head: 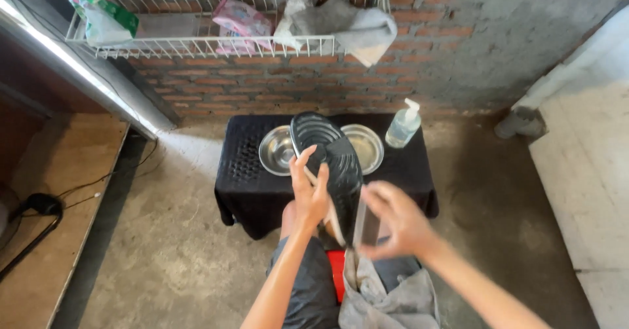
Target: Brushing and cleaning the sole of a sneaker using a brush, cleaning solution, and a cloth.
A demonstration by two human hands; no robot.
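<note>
My left hand [309,188] grips a black shoe [331,159] turned sole-up, its ribbed sole facing me, held over the near edge of a black-draped low table [246,185]. My right hand [393,218] is closed around a dark rectangular object [368,224], perhaps a brush, pressed against the heel end of the shoe. A grey cloth [386,296] lies across my lap below the hands.
Two metal bowls [275,151] [367,147] and a clear pump bottle [403,126] stand on the table. A wire shelf [196,44] with packets and grey cloths hangs on the brick wall. A wooden platform [59,191] with a cable lies left; a white pipe [524,119] stands right.
</note>
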